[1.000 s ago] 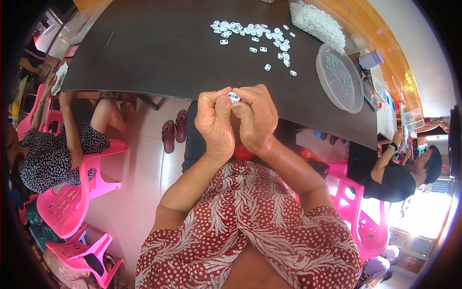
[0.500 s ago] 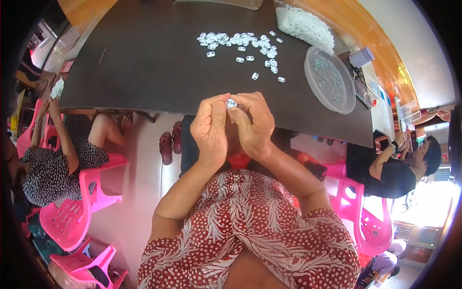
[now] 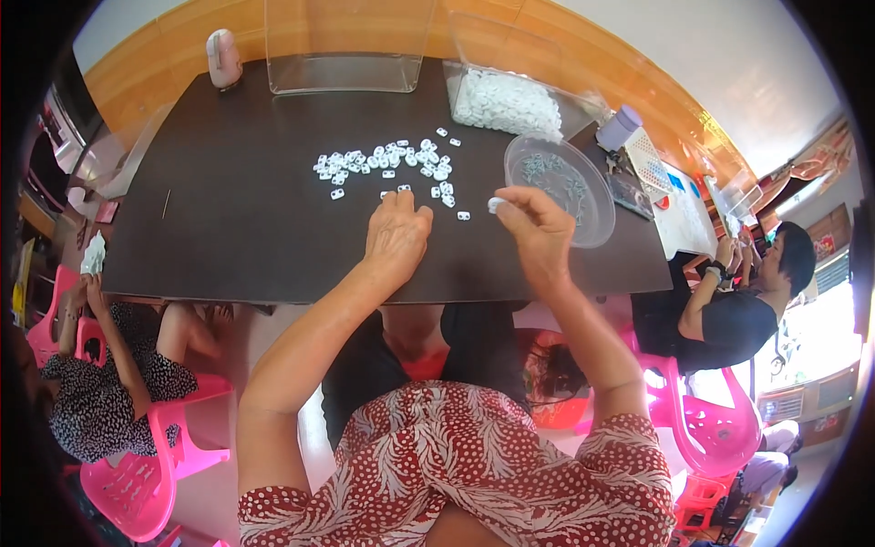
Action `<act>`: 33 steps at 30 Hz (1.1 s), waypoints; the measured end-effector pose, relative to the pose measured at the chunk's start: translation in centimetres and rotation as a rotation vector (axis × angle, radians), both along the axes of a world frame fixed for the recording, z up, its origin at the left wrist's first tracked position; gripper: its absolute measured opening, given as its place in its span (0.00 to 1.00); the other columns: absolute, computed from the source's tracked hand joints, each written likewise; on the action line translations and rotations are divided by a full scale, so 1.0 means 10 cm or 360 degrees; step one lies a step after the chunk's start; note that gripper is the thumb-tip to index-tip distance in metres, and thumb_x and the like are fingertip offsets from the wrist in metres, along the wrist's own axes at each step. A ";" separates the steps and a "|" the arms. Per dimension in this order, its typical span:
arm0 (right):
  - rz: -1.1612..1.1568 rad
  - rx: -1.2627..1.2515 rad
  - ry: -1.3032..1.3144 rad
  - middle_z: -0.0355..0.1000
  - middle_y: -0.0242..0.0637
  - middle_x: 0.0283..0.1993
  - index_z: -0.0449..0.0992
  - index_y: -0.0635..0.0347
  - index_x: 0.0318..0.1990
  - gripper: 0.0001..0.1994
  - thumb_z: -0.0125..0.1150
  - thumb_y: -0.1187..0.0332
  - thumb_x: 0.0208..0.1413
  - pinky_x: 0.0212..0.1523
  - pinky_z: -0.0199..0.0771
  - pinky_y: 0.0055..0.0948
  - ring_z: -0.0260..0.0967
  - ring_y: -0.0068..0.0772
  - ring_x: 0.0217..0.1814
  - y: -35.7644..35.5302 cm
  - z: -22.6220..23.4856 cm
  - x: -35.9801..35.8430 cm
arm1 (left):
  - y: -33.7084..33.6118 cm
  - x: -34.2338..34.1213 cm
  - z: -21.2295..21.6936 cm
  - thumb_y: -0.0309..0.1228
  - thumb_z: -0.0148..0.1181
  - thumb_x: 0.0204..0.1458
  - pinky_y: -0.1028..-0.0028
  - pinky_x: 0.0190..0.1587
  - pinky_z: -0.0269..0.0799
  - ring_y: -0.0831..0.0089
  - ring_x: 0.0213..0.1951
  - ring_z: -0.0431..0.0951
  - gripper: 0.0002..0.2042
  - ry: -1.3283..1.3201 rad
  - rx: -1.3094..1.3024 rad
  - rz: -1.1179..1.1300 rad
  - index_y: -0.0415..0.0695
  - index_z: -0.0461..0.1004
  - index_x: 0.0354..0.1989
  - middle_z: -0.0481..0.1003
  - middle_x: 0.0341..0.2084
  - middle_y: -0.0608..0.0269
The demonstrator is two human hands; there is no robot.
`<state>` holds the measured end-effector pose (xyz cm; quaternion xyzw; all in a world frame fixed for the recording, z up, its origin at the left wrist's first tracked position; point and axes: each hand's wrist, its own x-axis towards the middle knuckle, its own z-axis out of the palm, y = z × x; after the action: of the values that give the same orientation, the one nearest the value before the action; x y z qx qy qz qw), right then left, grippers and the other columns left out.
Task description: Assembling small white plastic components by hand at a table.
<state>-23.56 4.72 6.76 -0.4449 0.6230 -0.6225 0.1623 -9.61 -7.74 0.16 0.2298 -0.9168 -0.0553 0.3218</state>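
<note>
Between the thumb and fingers of my right hand (image 3: 540, 235) is a small white plastic piece (image 3: 497, 205), held above the dark table near the round tub. My left hand (image 3: 398, 235) reaches down to the tabletop, its fingers curled together. Small white pieces lie right at its fingertips; whether one is pinched there is hidden. Beyond both hands spreads a loose group of white oval pieces (image 3: 344, 164) with two dark spots each. One single piece (image 3: 463, 216) lies between my hands, nearer the right.
A shallow clear round tub (image 3: 594, 233) holds small grey-blue bits. Behind it stands a clear bin (image 3: 583, 114) heaped with white pieces. Another clear bin (image 3: 346, 89) and a pink object (image 3: 223, 60) stand at the back. People sit left and right on pink chairs.
My hands were together at the table's front edge around a white piece. Now they are apart: the right has moved rightward with a white piece, the left forward to the loose pieces. The view has shifted.
</note>
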 end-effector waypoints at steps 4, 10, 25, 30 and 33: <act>-0.0174 -0.0021 0.0417 0.72 0.30 0.30 0.76 0.65 0.36 0.07 0.60 0.78 0.47 0.35 0.66 0.17 0.65 0.16 0.32 0.02 0.26 -0.25 | -0.03 -0.04 0.03 0.21 0.58 0.40 0.62 0.32 0.68 0.56 0.32 0.70 0.03 0.0036 0.0045 0.0003 0.40 0.70 0.24 0.68 0.25 0.55; -0.0380 -0.0040 0.0375 0.71 0.29 0.26 0.76 0.65 0.35 0.07 0.59 0.78 0.46 0.31 0.66 0.18 0.64 0.16 0.28 0.05 0.31 -0.80 | -0.08 -0.01 0.10 0.21 0.60 0.39 0.61 0.34 0.69 0.54 0.34 0.72 0.07 -0.0006 0.0316 -0.0012 0.39 0.69 0.27 0.69 0.27 0.51; -0.0526 0.0020 0.1074 0.74 0.39 0.26 0.76 0.67 0.33 0.11 0.60 0.69 0.43 0.30 0.68 0.27 0.70 0.30 0.28 -0.41 0.68 -1.52 | 0.13 0.16 0.03 0.25 0.62 0.39 0.65 0.27 0.68 0.61 0.28 0.72 0.07 0.0193 0.0286 0.0005 0.43 0.68 0.23 0.68 0.20 0.61; -0.0810 0.0001 0.1615 0.75 0.46 0.32 0.77 0.61 0.32 0.10 0.59 0.65 0.45 0.36 0.70 0.36 0.73 0.44 0.36 -1.14 0.98 -1.80 | 0.17 0.20 0.17 0.24 0.61 0.42 0.72 0.24 0.66 0.71 0.20 0.73 0.05 0.0521 0.1084 0.0038 0.40 0.71 0.25 0.72 0.18 0.62; -0.0666 0.0026 0.1482 0.75 0.46 0.35 0.76 0.65 0.39 0.13 0.58 0.66 0.48 0.40 0.70 0.32 0.73 0.38 0.36 -1.17 0.85 -1.61 | 0.10 0.26 0.11 0.24 0.57 0.47 0.80 0.19 0.63 0.83 0.17 0.70 0.02 0.0776 0.1886 -0.0013 0.40 0.72 0.28 0.72 0.17 0.68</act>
<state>-39.65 -7.00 15.28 -0.5394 0.7100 -0.3725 -0.2572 -6.98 -6.70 1.29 0.3460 -0.6321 -0.6047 0.3392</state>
